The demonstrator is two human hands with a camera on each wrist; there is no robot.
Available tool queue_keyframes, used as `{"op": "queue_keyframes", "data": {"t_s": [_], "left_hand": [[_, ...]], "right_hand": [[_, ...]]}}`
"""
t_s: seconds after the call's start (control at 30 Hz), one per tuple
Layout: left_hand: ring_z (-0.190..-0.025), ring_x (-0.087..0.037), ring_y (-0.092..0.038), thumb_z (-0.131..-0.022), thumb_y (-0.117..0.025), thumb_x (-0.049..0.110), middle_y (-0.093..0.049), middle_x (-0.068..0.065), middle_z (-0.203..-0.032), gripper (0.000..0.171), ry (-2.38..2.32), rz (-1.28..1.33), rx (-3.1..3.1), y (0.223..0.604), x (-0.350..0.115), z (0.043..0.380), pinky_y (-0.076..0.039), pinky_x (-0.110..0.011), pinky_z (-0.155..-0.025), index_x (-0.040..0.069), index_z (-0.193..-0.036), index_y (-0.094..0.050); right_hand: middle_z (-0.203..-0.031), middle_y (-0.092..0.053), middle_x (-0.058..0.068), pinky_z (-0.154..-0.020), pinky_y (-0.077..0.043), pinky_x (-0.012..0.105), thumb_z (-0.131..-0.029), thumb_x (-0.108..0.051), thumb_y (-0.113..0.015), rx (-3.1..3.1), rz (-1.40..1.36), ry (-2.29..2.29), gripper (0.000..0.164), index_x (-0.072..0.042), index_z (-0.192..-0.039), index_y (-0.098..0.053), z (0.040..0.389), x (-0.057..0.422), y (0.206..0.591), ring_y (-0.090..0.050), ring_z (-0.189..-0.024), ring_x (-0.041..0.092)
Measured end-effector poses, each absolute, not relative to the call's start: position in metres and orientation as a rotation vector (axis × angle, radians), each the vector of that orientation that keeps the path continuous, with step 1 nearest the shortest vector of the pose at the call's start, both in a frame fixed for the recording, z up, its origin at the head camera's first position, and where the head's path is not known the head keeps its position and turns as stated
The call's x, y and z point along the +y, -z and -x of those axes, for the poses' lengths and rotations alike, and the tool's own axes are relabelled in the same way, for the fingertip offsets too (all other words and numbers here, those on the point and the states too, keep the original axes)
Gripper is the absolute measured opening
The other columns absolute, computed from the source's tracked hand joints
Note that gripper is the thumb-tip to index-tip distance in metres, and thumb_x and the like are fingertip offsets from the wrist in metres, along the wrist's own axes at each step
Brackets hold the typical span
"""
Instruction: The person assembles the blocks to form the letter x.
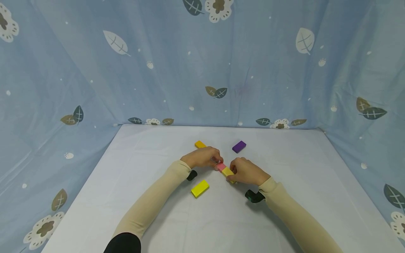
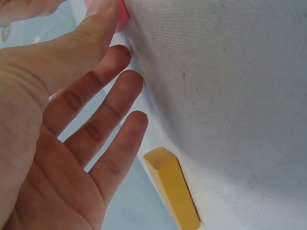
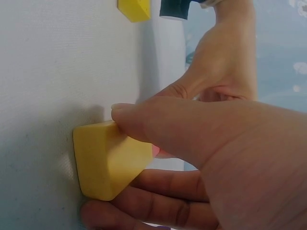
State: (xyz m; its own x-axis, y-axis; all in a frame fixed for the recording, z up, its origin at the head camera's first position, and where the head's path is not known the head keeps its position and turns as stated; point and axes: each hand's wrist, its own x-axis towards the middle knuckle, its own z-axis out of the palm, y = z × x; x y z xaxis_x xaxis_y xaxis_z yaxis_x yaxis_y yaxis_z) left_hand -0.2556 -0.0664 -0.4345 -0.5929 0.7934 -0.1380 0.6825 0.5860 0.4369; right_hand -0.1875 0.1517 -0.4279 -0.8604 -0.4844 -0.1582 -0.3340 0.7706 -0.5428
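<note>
Long cream sleeves [image 1: 292, 214], black fabric [image 1: 124, 243] adjoining the left one, dark wrist cameras [image 1: 254, 196]

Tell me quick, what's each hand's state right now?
Left hand: closed, pinching the pink block.
Right hand: closed, pinching the pale yellow block.

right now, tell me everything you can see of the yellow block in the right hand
The yellow block is a plain, pale yellow oblong with smooth faces and slightly rounded edges; it could be painted wood or plastic. It appears to rest on the white table, slanting in the head view, one end against the pink block. The right hand pinches it between thumb and fingers, partly hiding it.
</note>
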Motion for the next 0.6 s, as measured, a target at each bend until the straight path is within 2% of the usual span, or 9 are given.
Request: {"op": "queue_keyframes", "data": {"t_s": [0.6], "left_hand": [[-0.104,-0.013,-0.065,-0.093,-0.077,0.022,-0.074,0.002,-0.113,0.03,-0.472,-1.213,2.507,0.4363,-0.0664,0.2571,-0.054,-0.027,-0.1,0.016,-0.123,-0.077]], "right_hand": [[-0.069,-0.06,0.001,-0.056,-0.044,0.025,-0.083,-0.022,-0.087,2.679,0.588,0.727,0.022,-0.006,-0.087,-0.073,0.1871,0.1486,0.4263,-0.052,-0.063,0.013]]}}
